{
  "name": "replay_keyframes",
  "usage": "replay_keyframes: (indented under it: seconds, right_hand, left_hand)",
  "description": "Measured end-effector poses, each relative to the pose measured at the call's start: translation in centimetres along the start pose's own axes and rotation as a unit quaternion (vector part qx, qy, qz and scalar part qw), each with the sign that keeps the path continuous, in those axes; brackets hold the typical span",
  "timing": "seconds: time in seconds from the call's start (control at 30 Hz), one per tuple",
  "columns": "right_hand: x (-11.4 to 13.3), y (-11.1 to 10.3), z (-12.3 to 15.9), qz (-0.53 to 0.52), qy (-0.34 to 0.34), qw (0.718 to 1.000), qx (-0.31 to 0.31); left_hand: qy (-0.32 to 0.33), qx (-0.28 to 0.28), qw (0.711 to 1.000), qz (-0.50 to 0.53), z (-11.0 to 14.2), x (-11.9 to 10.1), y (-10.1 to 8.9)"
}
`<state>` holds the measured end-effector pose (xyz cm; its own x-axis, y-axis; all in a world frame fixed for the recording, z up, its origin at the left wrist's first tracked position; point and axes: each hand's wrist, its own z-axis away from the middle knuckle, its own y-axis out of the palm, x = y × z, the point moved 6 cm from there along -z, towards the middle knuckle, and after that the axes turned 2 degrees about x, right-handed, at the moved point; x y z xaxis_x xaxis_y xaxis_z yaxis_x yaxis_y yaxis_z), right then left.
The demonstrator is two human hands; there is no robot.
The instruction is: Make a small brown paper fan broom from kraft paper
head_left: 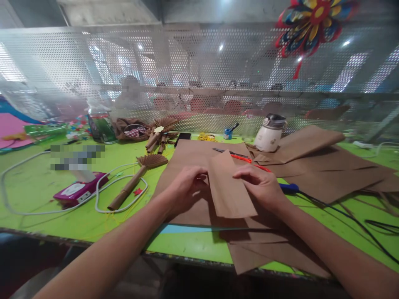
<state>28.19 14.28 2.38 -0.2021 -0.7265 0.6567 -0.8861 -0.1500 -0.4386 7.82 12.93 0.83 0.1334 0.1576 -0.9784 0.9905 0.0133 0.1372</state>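
A strip of brown kraft paper [230,189] is held up between both hands, tilted over larger brown paper sheets [183,166]. My left hand [188,185] has its fingers curled at the strip's left edge, the thumb partly hidden. Pinched on the strip's right edge is my right hand [260,185]. Just beyond the strip lie scissors [240,158] with red-orange handles, partly covered by it. A blue-handled tool [288,189] with a black cord sits beside my right hand.
To the left are a rolled-paper piece with a pleated fan top [134,182], a purple power strip [79,191] and looping white cable. A white bottle [269,135] stands behind, near stacked brown paper [330,174]. A perforated metal screen [187,70] borders the green table [28,178].
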Motion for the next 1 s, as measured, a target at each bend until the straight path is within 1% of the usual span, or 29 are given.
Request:
replay_keyframes:
  seconds: [0.1, 0.2, 0.33, 0.4, 0.5, 0.6, 0.7, 0.77, 0.83, 0.9, 0.97, 1.0]
  right_hand:
    - [0.6, 0.0, 0.1, 0.017, -0.016, 1.0, 0.002]
    - [1.2, -0.1, 0.2, 0.039, -0.027, 0.999, 0.002]
    - [2.1, 0.2, 0.2, 0.077, -0.036, 0.996, 0.022]
    - [2.6, 0.2, 0.2, 0.089, -0.048, 0.994, 0.028]
    - [3.1, 0.2, 0.2, 0.088, -0.058, 0.994, 0.038]
    - [3.2, 0.3, 0.3, 0.053, -0.055, 0.995, 0.064]
    - [3.1, 0.5, 0.2, -0.008, -0.009, 0.996, 0.084]
    - [2.8, 0.9, 0.1, -0.071, 0.044, 0.991, 0.1]
    - [2.4, 1.3, -0.1, -0.142, 0.099, 0.979, 0.106]
    - [1.8, 1.3, -0.2, -0.183, 0.147, 0.97, 0.071]
    - [1.0, 1.1, -0.2, -0.183, 0.184, 0.966, 0.023]
    - [0.7, 1.0, -0.2, -0.177, 0.196, 0.965, 0.008]
  left_hand:
    - [0.005, 0.048, 0.998, -0.038, -0.2, -0.8, 0.6]
    - [0.011, 0.069, 0.996, -0.053, -0.4, -1.2, 0.9]
    - [-0.017, 0.055, 0.998, -0.007, -0.4, -1.0, 0.8]
    - [-0.025, 0.057, 0.998, 0.026, 0.0, -1.2, 1.1]
    - [-0.052, 0.086, 0.992, 0.079, 0.7, -1.6, 2.0]
    - [-0.083, 0.116, 0.985, 0.094, 1.2, -1.7, 2.6]
    - [-0.091, 0.125, 0.986, 0.061, 1.3, -1.6, 2.6]
    - [-0.074, 0.117, 0.99, 0.017, 1.3, -1.7, 2.5]
    - [-0.043, 0.116, 0.992, -0.021, 1.2, -2.0, 2.6]
    - [-0.014, 0.132, 0.99, -0.04, 1.3, -2.5, 3.1]
    - [0.002, 0.162, 0.986, -0.045, 1.4, -2.9, 3.7]
    - [0.005, 0.175, 0.983, -0.045, 1.5, -3.0, 3.9]
